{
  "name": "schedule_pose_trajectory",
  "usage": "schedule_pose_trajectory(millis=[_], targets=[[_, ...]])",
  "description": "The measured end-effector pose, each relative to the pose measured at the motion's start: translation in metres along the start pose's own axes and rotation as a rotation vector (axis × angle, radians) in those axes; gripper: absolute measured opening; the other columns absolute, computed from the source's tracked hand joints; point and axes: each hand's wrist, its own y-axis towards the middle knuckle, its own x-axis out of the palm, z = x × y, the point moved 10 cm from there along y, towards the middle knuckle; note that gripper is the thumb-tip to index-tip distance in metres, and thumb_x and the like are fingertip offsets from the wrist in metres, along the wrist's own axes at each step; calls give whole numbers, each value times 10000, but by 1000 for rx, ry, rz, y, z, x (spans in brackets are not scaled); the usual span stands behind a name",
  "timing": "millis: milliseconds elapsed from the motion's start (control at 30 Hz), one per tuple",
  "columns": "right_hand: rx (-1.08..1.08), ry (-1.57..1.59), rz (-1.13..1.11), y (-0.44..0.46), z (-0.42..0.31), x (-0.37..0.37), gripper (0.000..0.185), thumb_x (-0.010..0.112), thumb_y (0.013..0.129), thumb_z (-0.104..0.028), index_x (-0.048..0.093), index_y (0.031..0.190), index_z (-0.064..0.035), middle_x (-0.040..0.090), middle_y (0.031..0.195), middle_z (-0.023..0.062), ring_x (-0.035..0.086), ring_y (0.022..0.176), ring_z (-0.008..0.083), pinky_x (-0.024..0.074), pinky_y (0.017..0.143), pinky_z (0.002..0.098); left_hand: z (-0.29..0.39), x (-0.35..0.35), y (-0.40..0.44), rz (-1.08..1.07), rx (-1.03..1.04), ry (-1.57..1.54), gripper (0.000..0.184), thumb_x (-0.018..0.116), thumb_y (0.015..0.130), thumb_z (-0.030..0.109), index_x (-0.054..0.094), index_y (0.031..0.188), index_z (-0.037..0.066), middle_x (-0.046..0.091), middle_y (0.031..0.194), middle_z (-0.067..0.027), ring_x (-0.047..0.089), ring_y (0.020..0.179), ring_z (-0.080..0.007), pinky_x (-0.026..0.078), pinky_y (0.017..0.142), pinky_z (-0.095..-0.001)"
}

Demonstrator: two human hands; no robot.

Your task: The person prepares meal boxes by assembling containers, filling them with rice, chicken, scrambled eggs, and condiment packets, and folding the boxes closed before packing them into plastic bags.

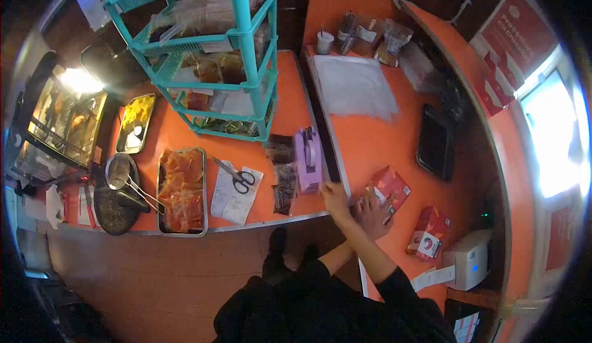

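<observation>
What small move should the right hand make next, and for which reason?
Probably it should draw a short strip of tape from the purple dispenser: the right hand is at its near end, while the left hand lies spread on a red box, seemingly steadying it. Whether the fingers already pinch tape is too small to tell.

Red poster point(517, 38), well above and right of the fingers point(372, 202): white capitals, partly legible, beginning "PROSPE". Red box point(395, 181) beneath the fingers and second red box point(433, 221) to their lower right: printed marks, too small to read. Paper slips point(223, 199), well left of the fingers: illegible print.
</observation>
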Motion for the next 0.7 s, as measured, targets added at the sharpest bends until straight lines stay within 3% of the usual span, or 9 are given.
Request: schedule_pose_trajectory(millis=[200,267,333,400,500,533,567,633,700], targets=[[224,-223,-109,-1,35,34,214,636,763,-244,656,735,-32,651,748,151,659,807,235,504,670,367,4,-1,2,14,29,48,648,589,740,426,413,1352,307,299,1369,-307,349,1209,-455,280,938,-571],[126,-695,44,7,20,13,175,634,738,-220,664,768,-49,651,778,174,656,839,277,510,679,389,9,0,3,24,55,66,645,583,741,433,415,1351,307,316,1356,-307,350,1209,-453,280,933,-574],[171,-645,-24,7,20,6,182,629,730,-202,662,829,-53,641,801,203,644,868,313,508,701,399,9,-10,4,48,53,79,650,586,736,427,414,1351,304,339,1340,-302,351,1210,-449,276,930,-583],[16,-493,-165,-2,-15,0,198,621,760,-211,652,858,-42,631,790,211,640,871,325,504,706,406,11,7,7,-132,12,99,674,601,733,412,390,1365,305,331,1349,-303,336,1215,-468,271,938,-587],[-72,-365,88,-42,-95,-119,205,605,799,-255,663,851,-65,639,825,193,621,817,366,496,727,461,2,46,7,-342,-104,-220,719,645,700,386,387,1353,229,369,1264,-283,389,1093,-480,309,870,-577],[-95,-245,255,-50,-74,-152,219,603,806,-271,661,851,-65,637,796,182,616,810,365,490,724,459,-1,62,6,-448,-179,-351,729,659,689,379,393,1343,195,380,1232,-277,407,1050,-481,327,843,-571],[-122,-125,418,-61,-46,-185,233,600,812,-286,658,851,-64,636,767,171,612,803,364,484,722,456,-4,46,16,-180,-39,-133,706,671,675,380,413,1293,156,398,1192,-259,429,1001,-460,347,811,-554],[8,-31,396,-68,6,-233,258,617,809,-314,667,827,-62,633,754,164,615,757,359,486,692,431,10,17,25,91,120,80,687,683,660,382,434,1243,117,417,1151,-241,452,953,-439,366,778,-537],[6,-185,445,-64,76,-228,269,635,804,-293,647,746,-30,623,709,152,605,687,313,471,635,386,20,4,42,-81,19,172,666,718,624,405,442,1143,93,446,1132,-224,476,947,-431,385,767,-515]])
